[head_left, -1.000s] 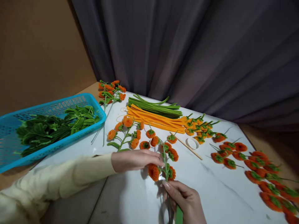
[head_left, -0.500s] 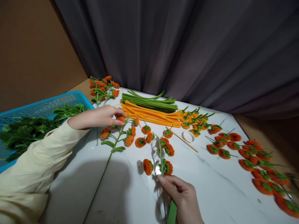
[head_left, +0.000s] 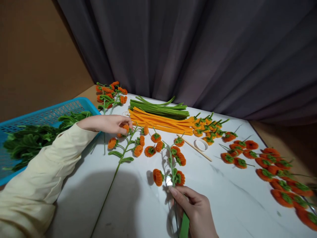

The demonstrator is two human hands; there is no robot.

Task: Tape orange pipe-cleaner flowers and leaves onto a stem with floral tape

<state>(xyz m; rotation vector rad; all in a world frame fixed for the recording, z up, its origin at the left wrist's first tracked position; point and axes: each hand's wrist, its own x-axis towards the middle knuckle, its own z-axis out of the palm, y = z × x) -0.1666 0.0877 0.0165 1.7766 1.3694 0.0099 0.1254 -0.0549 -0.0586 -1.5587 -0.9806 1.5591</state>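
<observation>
My right hand (head_left: 195, 208), at the bottom middle, pinches the thin stem of a branch with orange chenille flowers (head_left: 158, 177) and green leaves. A strip of green tape (head_left: 184, 225) hangs from the same hand. At the far end of a second flower branch (head_left: 120, 155), which lies on the table to the left, my left hand (head_left: 111, 124) has its fingers curled round a small orange flower (head_left: 125, 129). The fingertips are partly hidden by it. Loose orange flowers (head_left: 150, 151) lie between the two branches.
A blue basket (head_left: 85, 100) of green leaves stands at left. Green pipe cleaners (head_left: 158, 109) and yellow-orange ones (head_left: 160, 121) lie at the back. A white tape ring (head_left: 200, 144) and wooden stick (head_left: 194, 147) lie near several flower heads (head_left: 271, 165) at right. Finished-looking branches (head_left: 112, 92) lie back left.
My left hand's fingers have curled in on the orange flower at the branch's tip. My right hand keeps its hold on the stem; the view has shifted slightly.
</observation>
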